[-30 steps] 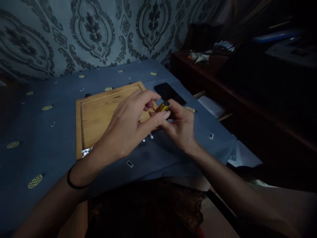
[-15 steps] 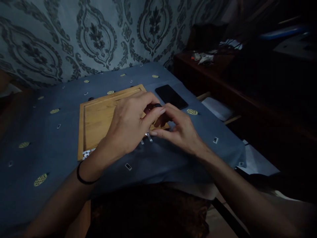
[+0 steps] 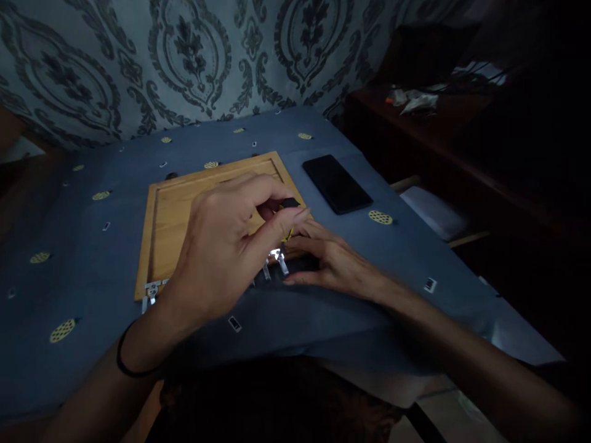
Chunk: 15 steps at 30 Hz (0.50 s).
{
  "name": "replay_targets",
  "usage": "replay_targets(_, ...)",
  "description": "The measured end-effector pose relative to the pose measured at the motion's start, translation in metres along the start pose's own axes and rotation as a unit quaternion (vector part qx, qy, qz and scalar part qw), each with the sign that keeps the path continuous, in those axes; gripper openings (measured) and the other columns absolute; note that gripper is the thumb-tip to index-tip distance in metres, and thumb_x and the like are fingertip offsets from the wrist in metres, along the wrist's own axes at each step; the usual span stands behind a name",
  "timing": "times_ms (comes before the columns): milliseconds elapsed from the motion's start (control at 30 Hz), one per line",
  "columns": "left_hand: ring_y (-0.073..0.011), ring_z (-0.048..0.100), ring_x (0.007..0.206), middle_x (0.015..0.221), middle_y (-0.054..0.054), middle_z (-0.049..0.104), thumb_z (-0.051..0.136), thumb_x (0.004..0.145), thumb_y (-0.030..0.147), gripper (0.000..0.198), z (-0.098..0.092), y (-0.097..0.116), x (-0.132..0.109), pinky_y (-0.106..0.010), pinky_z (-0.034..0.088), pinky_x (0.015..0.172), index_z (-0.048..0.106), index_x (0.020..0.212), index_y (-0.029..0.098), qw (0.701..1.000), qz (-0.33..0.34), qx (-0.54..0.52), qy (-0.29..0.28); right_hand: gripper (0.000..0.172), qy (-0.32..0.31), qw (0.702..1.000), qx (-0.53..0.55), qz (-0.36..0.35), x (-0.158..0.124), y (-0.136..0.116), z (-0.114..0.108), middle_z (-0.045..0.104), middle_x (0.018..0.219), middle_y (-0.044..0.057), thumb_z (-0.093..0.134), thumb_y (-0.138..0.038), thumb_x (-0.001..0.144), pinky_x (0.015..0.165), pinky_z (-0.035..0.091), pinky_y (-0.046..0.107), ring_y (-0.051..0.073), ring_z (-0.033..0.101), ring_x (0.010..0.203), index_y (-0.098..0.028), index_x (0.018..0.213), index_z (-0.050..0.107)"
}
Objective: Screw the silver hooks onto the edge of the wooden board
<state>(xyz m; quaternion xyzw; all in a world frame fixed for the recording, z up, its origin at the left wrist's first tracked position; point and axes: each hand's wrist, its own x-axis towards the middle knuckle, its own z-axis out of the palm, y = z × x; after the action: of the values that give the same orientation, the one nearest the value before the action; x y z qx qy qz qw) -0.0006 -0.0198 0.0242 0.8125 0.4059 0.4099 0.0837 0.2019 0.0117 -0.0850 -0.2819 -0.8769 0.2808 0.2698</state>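
Note:
A wooden board [image 3: 172, 215] with a raised rim lies on the blue patterned tablecloth. Over its right part, my left hand [image 3: 235, 240] pinches a small black and yellow tool [image 3: 290, 203] between thumb and fingers. Below the tool, a shiny metal hinge piece [image 3: 279, 259] sits at the board's near edge, with another metal arm beside it. My right hand [image 3: 327, 261] is just right of the hinge, its thumb and fingers apart; it seems to hold nothing. Another metal hinge [image 3: 151, 291] is at the board's near left corner, partly behind my left wrist.
A black phone [image 3: 337, 183] lies right of the board. Beyond the table's right edge stands a dark red cabinet [image 3: 415, 132] with small items and cables on top, and an open drawer holding something white [image 3: 434, 212]. A patterned wall rises behind the table.
My right hand has opened and dropped slightly away from my left hand, uncovering the hinge and the tool. The camera view has shifted a little.

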Motion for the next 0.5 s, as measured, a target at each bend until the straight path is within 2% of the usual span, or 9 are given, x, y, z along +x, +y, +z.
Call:
replay_targets(133, -0.0131, 0.072, 0.077, 0.082, 0.006, 0.074, 0.071, 0.092, 0.019, 0.005, 0.000, 0.002, -0.001, -0.024, 0.060, 0.070, 0.070, 0.088, 0.022, 1.000, -0.006, 0.026, 0.010, 0.043, 0.003, 1.000, -0.012, -0.004, -0.002, 0.000, -0.001, 0.066, 0.118, 0.012, 0.074, -0.047, 0.086, 0.102, 0.052, 0.050, 0.029, 0.060, 0.118, -0.019, 0.119, 0.071)
replay_targets(300, -0.0099, 0.069, 0.077, 0.084, 0.007, 0.072, 0.071, 0.093, 0.020, 0.007, 0.001, 0.004, -0.005, -0.021, 0.058, 0.069, 0.067, 0.088, 0.021, 0.999, -0.008, 0.033, 0.008, 0.040, 0.004, 1.000, -0.014, -0.007, -0.002, -0.001, -0.001, 0.066, 0.120, 0.012, 0.071, -0.047, 0.089, 0.097, 0.054, 0.047, 0.028, 0.061, 0.115, -0.020, 0.119, 0.070)
replay_targets(500, -0.0132, 0.070, 0.081, 0.089, 0.006, 0.072, 0.073, 0.092, 0.025, 0.005, 0.002, 0.001, -0.012, -0.027, 0.060, 0.072, 0.068, 0.093, 0.026, 0.998, -0.044, 0.023, 0.030, 0.037, 0.009, 1.000, -0.011, -0.004, -0.002, -0.003, 0.000, 0.066, 0.110, 0.011, 0.075, -0.043, 0.087, 0.091, 0.053, 0.043, 0.026, 0.060, 0.107, -0.017, 0.114, 0.071)
